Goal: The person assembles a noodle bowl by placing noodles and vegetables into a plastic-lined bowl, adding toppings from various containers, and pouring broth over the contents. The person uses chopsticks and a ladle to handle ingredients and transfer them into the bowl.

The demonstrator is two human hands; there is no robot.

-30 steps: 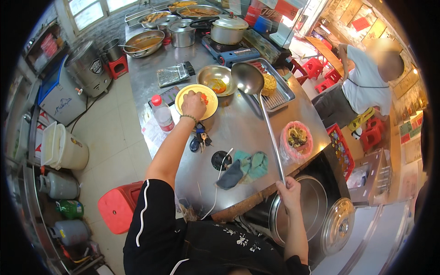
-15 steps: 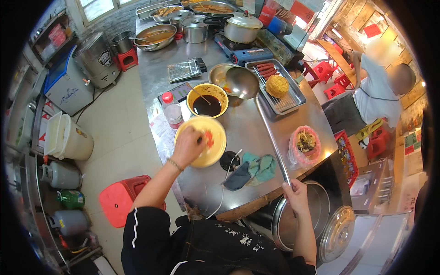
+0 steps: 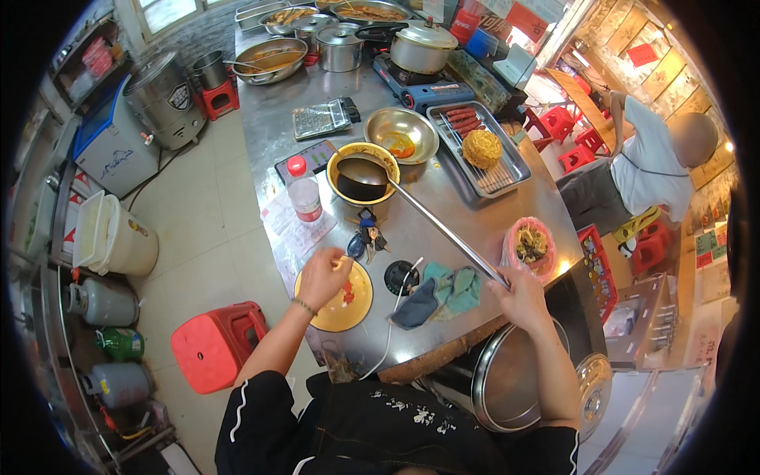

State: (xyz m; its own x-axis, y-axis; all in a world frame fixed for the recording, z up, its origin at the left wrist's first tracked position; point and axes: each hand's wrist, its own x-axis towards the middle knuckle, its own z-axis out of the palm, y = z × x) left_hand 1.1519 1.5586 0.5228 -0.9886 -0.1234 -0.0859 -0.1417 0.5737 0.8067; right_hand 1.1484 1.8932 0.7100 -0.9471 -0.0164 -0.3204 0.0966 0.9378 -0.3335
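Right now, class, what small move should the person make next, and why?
Probably lower the ladle a little into the dark liquid: its head appears within the rim of the yellow bowl, the right hand grips its handle, and the left hand holds the yellow lid clear of the bowl.

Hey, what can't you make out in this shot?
Head view:
Lidded cooker: contents, under its lid.
Yellow bowl: bottom, under ladle and dark liquid.
Yellow disc: upper-left part, behind left hand.
Steel pot: part, behind right forearm.
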